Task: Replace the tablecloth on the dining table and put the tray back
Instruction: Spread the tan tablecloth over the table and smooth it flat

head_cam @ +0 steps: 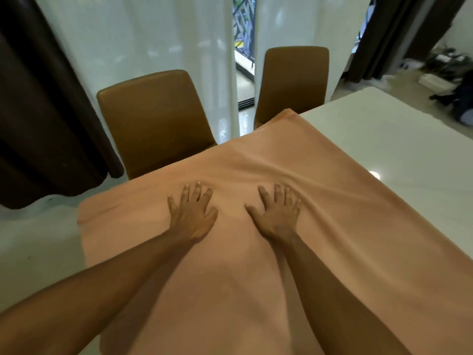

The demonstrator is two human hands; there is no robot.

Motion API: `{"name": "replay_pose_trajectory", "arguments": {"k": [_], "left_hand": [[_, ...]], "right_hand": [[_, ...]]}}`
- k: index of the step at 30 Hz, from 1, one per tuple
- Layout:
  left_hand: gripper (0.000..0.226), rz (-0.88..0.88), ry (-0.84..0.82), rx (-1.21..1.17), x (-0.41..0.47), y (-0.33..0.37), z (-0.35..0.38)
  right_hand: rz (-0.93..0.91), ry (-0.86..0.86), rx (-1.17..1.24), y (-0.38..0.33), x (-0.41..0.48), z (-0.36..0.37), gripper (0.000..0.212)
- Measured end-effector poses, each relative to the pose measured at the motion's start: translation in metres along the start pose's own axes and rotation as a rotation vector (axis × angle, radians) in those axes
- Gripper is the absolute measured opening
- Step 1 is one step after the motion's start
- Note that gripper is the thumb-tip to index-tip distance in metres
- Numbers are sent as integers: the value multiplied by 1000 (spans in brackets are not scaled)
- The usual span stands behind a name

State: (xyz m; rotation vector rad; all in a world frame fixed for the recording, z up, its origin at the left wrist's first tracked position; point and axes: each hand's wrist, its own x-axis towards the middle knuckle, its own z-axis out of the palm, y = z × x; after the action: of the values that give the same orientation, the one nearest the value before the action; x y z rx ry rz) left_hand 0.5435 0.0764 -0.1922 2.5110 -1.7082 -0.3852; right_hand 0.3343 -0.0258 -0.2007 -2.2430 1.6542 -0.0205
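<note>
A peach-orange tablecloth lies spread over the left part of the white dining table, hanging over the left and far edges. Folds run across it past my fingertips. My left hand rests flat on the cloth, palm down, fingers spread. My right hand lies flat beside it, a short gap between them, fingers also spread. Neither hand grips anything. No tray is in view.
Two brown chairs stand at the table's far side. Behind them hang white sheer curtains and dark drapes. Bags and boxes lie on the floor at the far right.
</note>
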Motion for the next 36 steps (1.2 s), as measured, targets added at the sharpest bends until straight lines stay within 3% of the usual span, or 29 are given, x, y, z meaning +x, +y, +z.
{"name": "replay_pose_trajectory", "arguments": {"k": [6,12,15,20,26,29,33,36], "left_hand": [[71,120,-8,-8,83,38,4],[66,270,38,-83,165,87,-1],[66,331,84,-117,198,111,2],[78,332,174,-156,210,110,11],[77,326,135,-124,216,107,14],[73,321,108,-108,215,109,14],[74,297,107,-100,212,112,15],[75,294,111,-72,213,113,14]], "right_hand": [[-16,41,-8,3,50,-3,85],[79,245,7,20,106,-18,58],[172,173,4,33,136,-31,61],[172,7,47,39,192,-57,72],[260,-119,-103,45,258,-74,93],[229,-47,-102,43,248,-71,94],[117,208,50,44,170,-61,73],[138,238,-40,54,112,-42,66]]}}
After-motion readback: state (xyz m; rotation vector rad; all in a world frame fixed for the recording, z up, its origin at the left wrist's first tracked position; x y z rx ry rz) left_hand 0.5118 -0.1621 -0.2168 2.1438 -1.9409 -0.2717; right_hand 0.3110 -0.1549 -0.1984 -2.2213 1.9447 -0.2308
